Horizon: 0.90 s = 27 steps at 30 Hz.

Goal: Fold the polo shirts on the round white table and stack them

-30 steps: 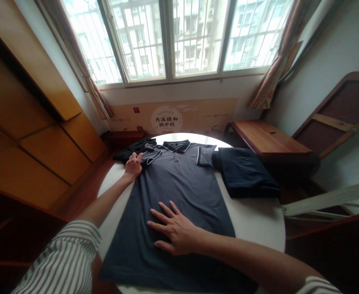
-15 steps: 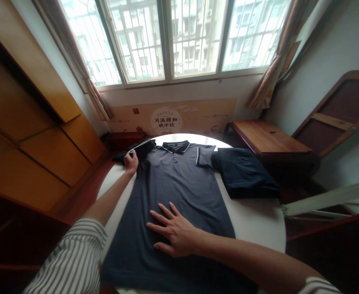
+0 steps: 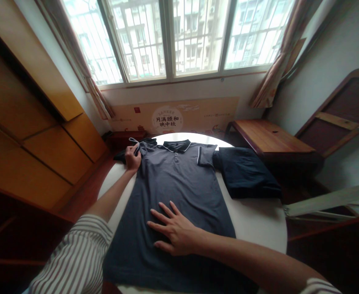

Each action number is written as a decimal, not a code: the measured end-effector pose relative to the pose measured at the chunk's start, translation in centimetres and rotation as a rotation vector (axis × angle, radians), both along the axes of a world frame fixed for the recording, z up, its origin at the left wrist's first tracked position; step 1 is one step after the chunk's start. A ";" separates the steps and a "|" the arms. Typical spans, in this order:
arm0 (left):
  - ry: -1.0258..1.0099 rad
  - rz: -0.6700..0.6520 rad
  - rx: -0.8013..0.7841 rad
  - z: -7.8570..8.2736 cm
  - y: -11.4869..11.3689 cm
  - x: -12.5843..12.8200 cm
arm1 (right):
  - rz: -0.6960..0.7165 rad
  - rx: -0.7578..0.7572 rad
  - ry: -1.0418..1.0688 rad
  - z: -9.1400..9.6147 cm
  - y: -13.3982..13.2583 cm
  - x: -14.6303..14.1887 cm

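A dark grey polo shirt (image 3: pixel 179 183) with white trim lies face up on a round white table (image 3: pixel 256 220), collar toward the window. My left hand (image 3: pixel 132 157) is at the shirt's left shoulder, fingers closed on its left sleeve, which is lifted off the table. My right hand (image 3: pixel 173 228) lies flat on the shirt's lower middle with fingers spread. A dark garment (image 3: pixel 120 155) shows partly behind my left hand.
A folded dark navy garment (image 3: pixel 247 173) rests on the table's right side. A wooden side table (image 3: pixel 268 139) stands beyond it. Wooden cabinets (image 3: pixel 38 134) line the left wall. A printed cardboard panel (image 3: pixel 173 116) leans under the window. Pale boards (image 3: pixel 329 200) lie at right.
My left hand went from resting on the shirt's left sleeve to gripping it, and the sleeve is now lifted and pulled in toward the shoulder. My right hand stayed flat on the shirt.
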State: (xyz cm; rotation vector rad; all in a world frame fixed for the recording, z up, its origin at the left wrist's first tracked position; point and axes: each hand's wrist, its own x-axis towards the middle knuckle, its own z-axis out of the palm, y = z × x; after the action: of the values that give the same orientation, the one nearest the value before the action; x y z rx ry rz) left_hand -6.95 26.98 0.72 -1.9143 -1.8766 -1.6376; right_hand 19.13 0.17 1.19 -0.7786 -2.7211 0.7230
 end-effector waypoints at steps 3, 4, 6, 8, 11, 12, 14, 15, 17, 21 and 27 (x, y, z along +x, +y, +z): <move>0.518 -0.265 -0.055 -0.2 -0.5 2.5 | 0.003 0.008 -0.010 0.0 0.0 0.0; 0.622 -0.314 -0.107 -0.5 -0.7 3.2 | 0.004 0.011 -0.012 0.0 0.0 0.0; 0.732 -0.319 -0.173 -1.0 -1.1 4.2 | 0.004 0.017 -0.012 0.0 -0.1 0.0; 0.751 -0.257 -0.165 -1.3 -1.3 4.3 | 0.005 0.018 -0.010 0.0 -0.1 0.0; 0.719 -0.202 -0.119 -1.3 -1.6 3.2 | 0.008 0.013 -0.010 0.0 -0.1 0.0; 0.703 -0.204 -0.110 -1.3 -1.8 2.7 | 0.010 0.010 -0.009 0.1 -0.1 0.0; 0.668 -0.220 -0.102 -1.4 -2.0 1.6 | 0.016 0.003 -0.007 0.4 -0.1 0.1; 0.657 -0.234 -0.103 -1.5 -2.2 1.2 | 0.018 -0.004 -0.006 0.5 -0.2 0.2; 0.656 -0.280 -0.125 -1.8 -2.7 0.4 | 0.026 -0.024 -0.006 0.8 -0.6 0.3; 0.661 -0.307 -0.209 -2.1 -4.0 -0.6 | 0.031 -0.067 -0.007 0.8 -1.9 0.4; 0.718 -0.488 -0.324 1.0 -4.8 -1.3 | 0.045 -0.096 0.073 2.7 2.4 1.3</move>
State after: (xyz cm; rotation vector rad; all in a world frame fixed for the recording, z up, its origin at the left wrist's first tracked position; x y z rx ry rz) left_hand -8.23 22.21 1.70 -2.7404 -1.4951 -0.5119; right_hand 20.45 2.57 3.87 -0.6991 -2.6628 0.8793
